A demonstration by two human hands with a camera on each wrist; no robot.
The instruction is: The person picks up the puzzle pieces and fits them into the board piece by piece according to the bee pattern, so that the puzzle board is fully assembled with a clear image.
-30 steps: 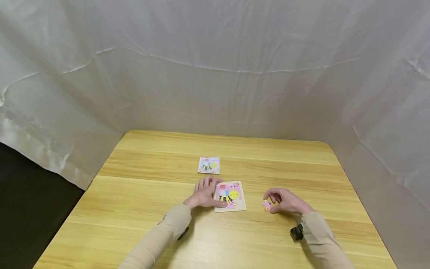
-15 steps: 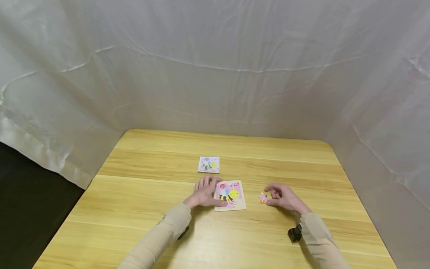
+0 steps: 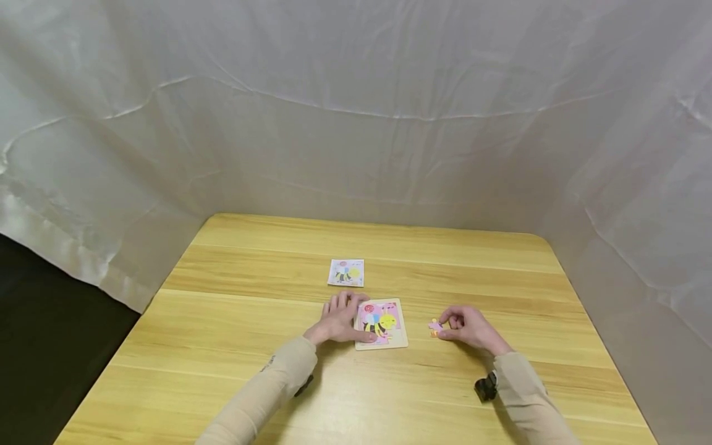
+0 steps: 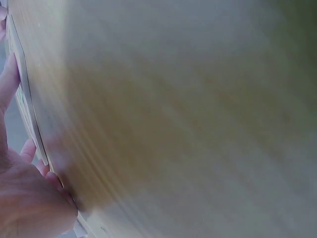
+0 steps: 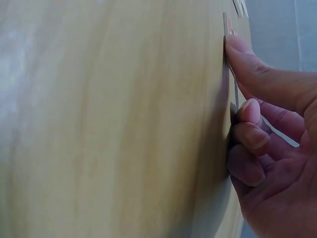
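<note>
Right hand point(image 3: 470, 326) pinching small pink puzzle piece point(image 3: 435, 326) on the table point(image 3: 233, 346), left hand point(image 3: 339, 320) flat, fingers straight, pressing puzzle board point(image 3: 385, 324) near the table's middle

Our left hand point(image 4: 27, 203) fills the lower left corner, fingers point(image 4: 9, 82) lying straight along the thin edge of a flat board point(image 4: 27, 111). The blurred wooden desk point(image 4: 188, 119) takes up everything else.
</note>
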